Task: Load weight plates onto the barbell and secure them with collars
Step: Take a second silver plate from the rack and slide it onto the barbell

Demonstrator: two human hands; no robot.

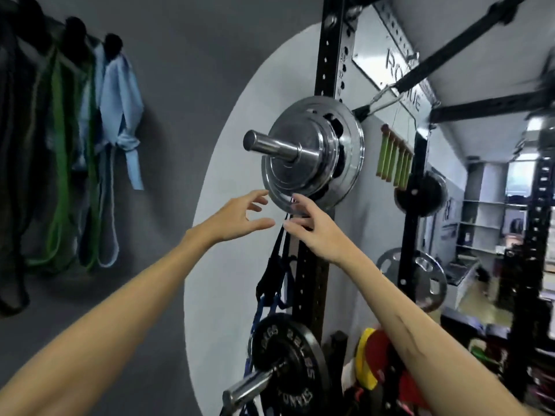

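A chrome peg (270,144) sticks out of the black rack upright (326,70), carrying several chrome weight plates (303,172). The outermost plate is the smallest; a larger one (351,151) sits behind. My left hand (237,216) reaches up just below and left of the plates, fingers spread and holding nothing. My right hand (315,229) is raised beside it, with its fingertips at the bottom rim of the front plate. Lower down, a black iron plate (288,364) hangs on another peg (249,385).
Resistance bands (63,151) and a light blue cloth (120,97) hang on the grey wall at left. Black straps (277,259) dangle below the plates. More plates (420,280), coloured discs (372,355) and rack beams stand to the right.
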